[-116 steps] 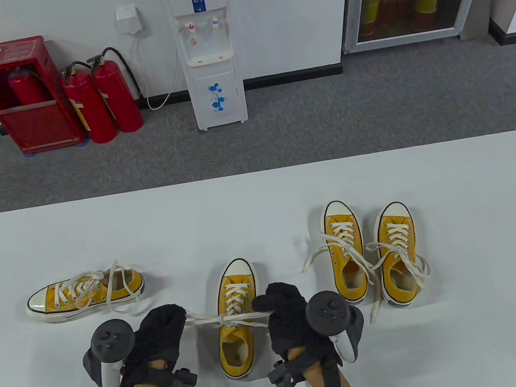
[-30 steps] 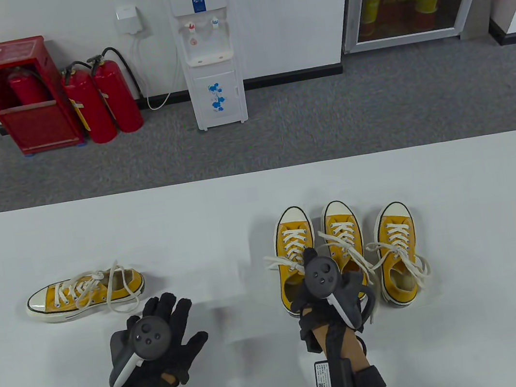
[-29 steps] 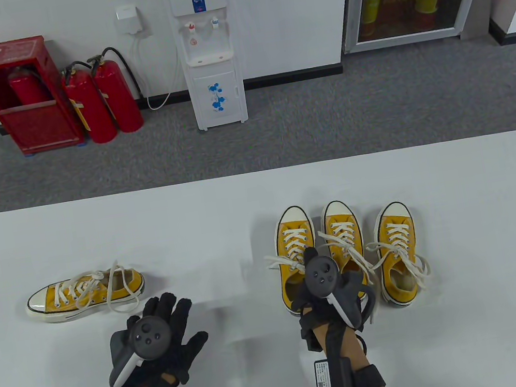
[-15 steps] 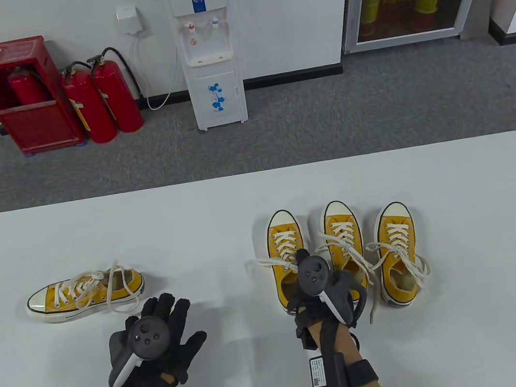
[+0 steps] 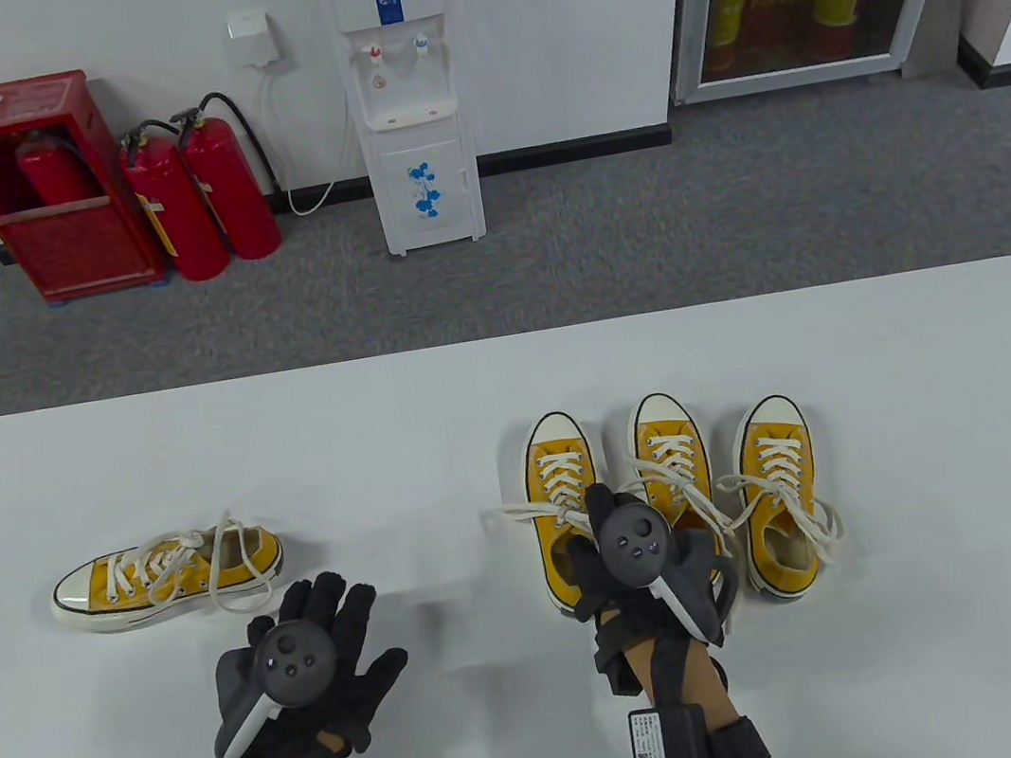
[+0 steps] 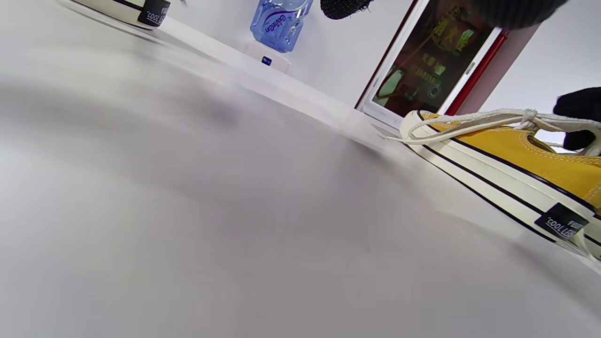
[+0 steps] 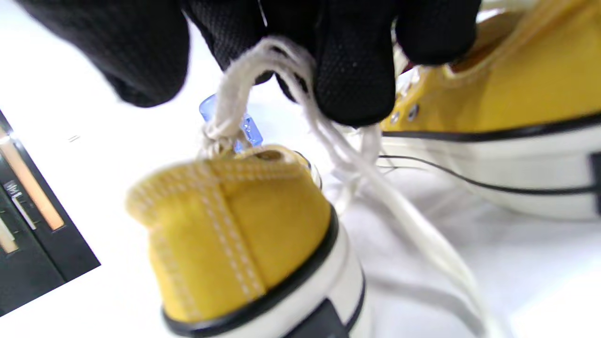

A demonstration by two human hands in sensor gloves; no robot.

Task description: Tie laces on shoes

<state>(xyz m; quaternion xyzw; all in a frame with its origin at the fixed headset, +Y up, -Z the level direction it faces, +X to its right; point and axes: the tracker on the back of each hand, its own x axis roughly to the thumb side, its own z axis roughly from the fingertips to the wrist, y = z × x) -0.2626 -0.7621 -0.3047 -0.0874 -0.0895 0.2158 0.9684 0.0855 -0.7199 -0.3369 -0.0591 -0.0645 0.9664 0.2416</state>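
Right hand fingers pinch the lace; left hand lies flat.

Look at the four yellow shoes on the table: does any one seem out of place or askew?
Yes. The lone shoe at the table's left lies crosswise, toe pointing left, apart from the others. The other three shoes stand side by side, toes pointing away, with the right hand pinching a lace there.

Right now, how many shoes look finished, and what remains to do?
Three shoes stand in a row at right with laces knotted. The right hand pinches the laces of the row's leftmost shoe. The left hand lies open on the table. The shoe at left remains.
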